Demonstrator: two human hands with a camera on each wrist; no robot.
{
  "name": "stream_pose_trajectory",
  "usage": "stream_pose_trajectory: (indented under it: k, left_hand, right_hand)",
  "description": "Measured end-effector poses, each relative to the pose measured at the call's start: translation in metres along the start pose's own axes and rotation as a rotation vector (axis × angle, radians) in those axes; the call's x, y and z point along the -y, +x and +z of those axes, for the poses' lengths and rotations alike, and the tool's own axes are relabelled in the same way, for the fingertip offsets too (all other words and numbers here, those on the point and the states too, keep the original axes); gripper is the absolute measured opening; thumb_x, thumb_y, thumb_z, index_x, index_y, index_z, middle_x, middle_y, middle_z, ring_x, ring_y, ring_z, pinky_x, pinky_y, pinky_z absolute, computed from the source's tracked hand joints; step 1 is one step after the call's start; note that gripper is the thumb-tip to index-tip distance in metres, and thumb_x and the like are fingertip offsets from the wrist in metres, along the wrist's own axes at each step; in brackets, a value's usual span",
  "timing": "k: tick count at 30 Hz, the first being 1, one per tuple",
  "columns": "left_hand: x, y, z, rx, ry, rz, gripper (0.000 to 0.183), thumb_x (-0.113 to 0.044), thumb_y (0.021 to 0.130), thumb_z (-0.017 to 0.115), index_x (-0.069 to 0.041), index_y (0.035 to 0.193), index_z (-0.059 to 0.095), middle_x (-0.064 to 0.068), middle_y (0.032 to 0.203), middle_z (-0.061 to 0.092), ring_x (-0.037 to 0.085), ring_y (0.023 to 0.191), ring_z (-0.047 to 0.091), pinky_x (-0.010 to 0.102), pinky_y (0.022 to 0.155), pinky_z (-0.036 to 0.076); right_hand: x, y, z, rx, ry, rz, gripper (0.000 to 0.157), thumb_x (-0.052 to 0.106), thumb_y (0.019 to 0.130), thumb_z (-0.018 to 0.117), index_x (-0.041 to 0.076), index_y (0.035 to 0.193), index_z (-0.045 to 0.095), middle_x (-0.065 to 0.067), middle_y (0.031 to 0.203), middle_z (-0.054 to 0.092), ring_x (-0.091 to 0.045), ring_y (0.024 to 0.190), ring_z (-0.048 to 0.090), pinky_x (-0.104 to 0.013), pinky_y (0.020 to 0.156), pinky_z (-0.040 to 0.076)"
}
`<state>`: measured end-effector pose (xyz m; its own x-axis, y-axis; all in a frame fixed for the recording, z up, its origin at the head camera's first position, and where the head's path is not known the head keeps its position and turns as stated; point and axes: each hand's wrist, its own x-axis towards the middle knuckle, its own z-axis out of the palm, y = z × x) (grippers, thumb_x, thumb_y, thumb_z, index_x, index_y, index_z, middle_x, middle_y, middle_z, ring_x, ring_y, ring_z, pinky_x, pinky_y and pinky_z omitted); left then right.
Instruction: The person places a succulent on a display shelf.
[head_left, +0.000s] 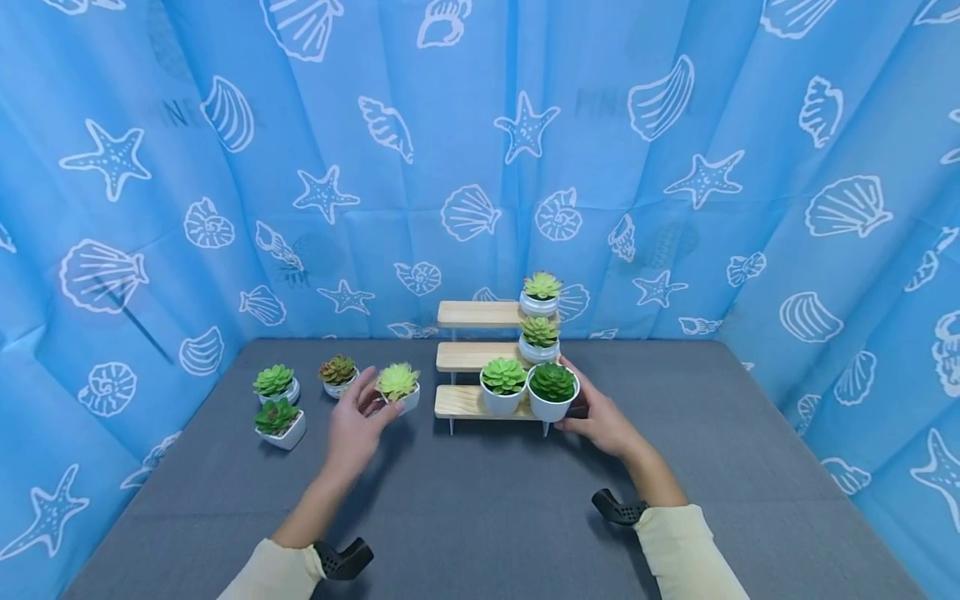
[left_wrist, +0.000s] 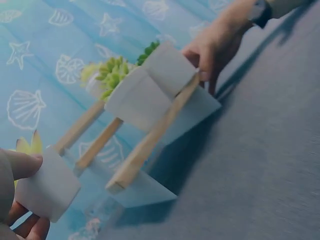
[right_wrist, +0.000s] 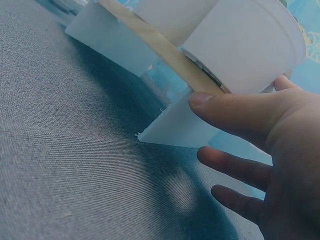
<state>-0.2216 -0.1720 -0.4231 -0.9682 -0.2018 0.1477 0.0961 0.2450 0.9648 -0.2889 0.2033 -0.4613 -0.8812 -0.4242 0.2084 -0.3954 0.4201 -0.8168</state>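
Note:
My left hand pinches a small white pot holding a pale yellow-green artificial succulent, left of a three-tier wooden stand. In the left wrist view the thumb is on the near side of this pot, with fingers below. At the stand's right end is my right hand; its thumb touches the lowest shelf's end while two lower fingers extend free. A dark green succulent and a bright green one, both in round white pots, stand side by side on that shelf.
Two more pale succulents occupy the right ends of the top tier and middle tier. On the grey table's left are a reddish-brown succulent, a green one and another in a square pot. A blue curtain hangs behind.

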Motion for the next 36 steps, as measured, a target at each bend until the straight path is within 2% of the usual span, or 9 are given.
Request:
stream_pose_trajectory:
  k: [9, 15, 22, 27, 31, 36]
  left_hand:
    - [-0.015, 0.027, 0.019, 0.066, -0.031, 0.057, 0.07, -0.013, 0.093, 0.068, -0.005, 0.151, 0.03, 0.019, 0.146, 0.043, 0.033, 0.129, 0.045, 0.043, 0.102, 0.042]
    - [-0.024, 0.037, 0.029, 0.114, -0.005, 0.081, 0.069, -0.013, 0.096, 0.062, -0.004, 0.153, 0.024, 0.019, 0.15, 0.037, 0.033, 0.133, 0.041, 0.04, 0.104, 0.039]
    - [-0.032, 0.048, 0.039, 0.148, -0.006, 0.111, 0.071, -0.008, 0.095, 0.063, -0.002, 0.153, 0.022, 0.022, 0.147, 0.041, 0.033, 0.13, 0.045, 0.038, 0.103, 0.04]
    - [-0.033, 0.054, 0.047, 0.196, -0.007, 0.12, 0.07, -0.006, 0.095, 0.062, 0.001, 0.152, 0.023, 0.025, 0.147, 0.038, 0.036, 0.133, 0.041, 0.039, 0.105, 0.038]
    - [-0.033, 0.058, 0.052, 0.171, -0.022, 0.12, 0.065, -0.006, 0.094, 0.064, 0.002, 0.149, 0.031, 0.024, 0.147, 0.039, 0.036, 0.132, 0.042, 0.04, 0.105, 0.038]
    - [-0.035, 0.061, 0.06, 0.087, 0.0, 0.11, 0.054, -0.008, 0.089, 0.07, 0.0, 0.138, 0.05, 0.02, 0.132, 0.053, 0.034, 0.12, 0.053, 0.041, 0.096, 0.047]
  right_hand:
    - [0.001, 0.0, 0.001, -0.005, 0.009, 0.004, 0.099, 0.0, 0.081, 0.076, 0.02, 0.157, 0.016, -0.021, 0.128, 0.057, -0.034, 0.104, 0.061, -0.054, 0.089, 0.047]
    - [0.002, 0.0, 0.001, 0.002, 0.033, 0.015, 0.1, -0.001, 0.081, 0.075, 0.021, 0.157, 0.015, -0.021, 0.127, 0.057, -0.035, 0.104, 0.06, -0.054, 0.089, 0.047]
    - [0.002, -0.001, 0.0, 0.004, 0.03, 0.017, 0.1, 0.0, 0.081, 0.076, 0.02, 0.157, 0.015, -0.022, 0.129, 0.056, -0.037, 0.106, 0.06, -0.056, 0.09, 0.046]
    - [0.002, -0.001, 0.001, 0.004, 0.031, 0.016, 0.1, 0.0, 0.081, 0.076, 0.02, 0.157, 0.015, -0.022, 0.129, 0.056, -0.036, 0.105, 0.06, -0.056, 0.09, 0.046]
    - [0.002, 0.0, 0.001, 0.001, 0.02, 0.026, 0.1, 0.001, 0.081, 0.076, 0.021, 0.157, 0.015, -0.02, 0.127, 0.057, -0.035, 0.105, 0.061, -0.055, 0.09, 0.046]
    - [0.002, -0.001, 0.001, -0.001, 0.022, 0.026, 0.1, 0.001, 0.081, 0.076, 0.021, 0.157, 0.015, -0.021, 0.128, 0.057, -0.035, 0.105, 0.06, -0.056, 0.09, 0.046]
